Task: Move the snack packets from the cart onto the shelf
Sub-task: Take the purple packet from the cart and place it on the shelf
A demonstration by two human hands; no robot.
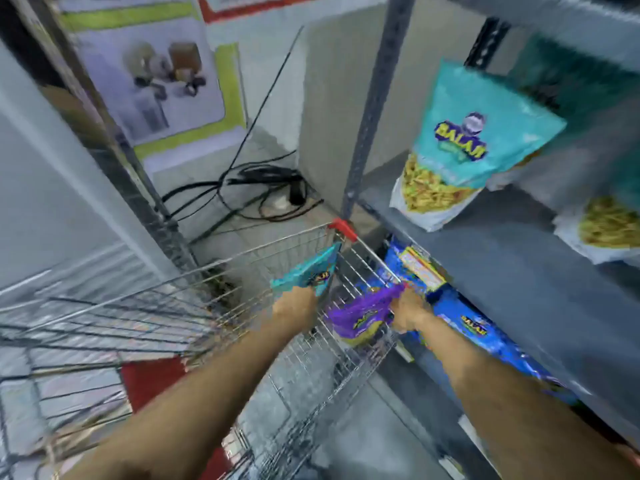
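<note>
Head view, blurry: both hands are reaching into the wire cart. Left hand is gripping the teal packet by its lower edge, fingers closed on it, packet sticking up above the fist, inside the cart near the red corner. Right hand is pinching the purple packet at its right top corner; packet is hanging left of the fingers, over the cart's right rim. Another teal packet is standing on the grey shelf; blue packets are lying on the level below.

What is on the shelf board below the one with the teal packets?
Blue packets lie under the upper shelf board, beside the cart. The board and the right hand hide how far back they go.
</note>
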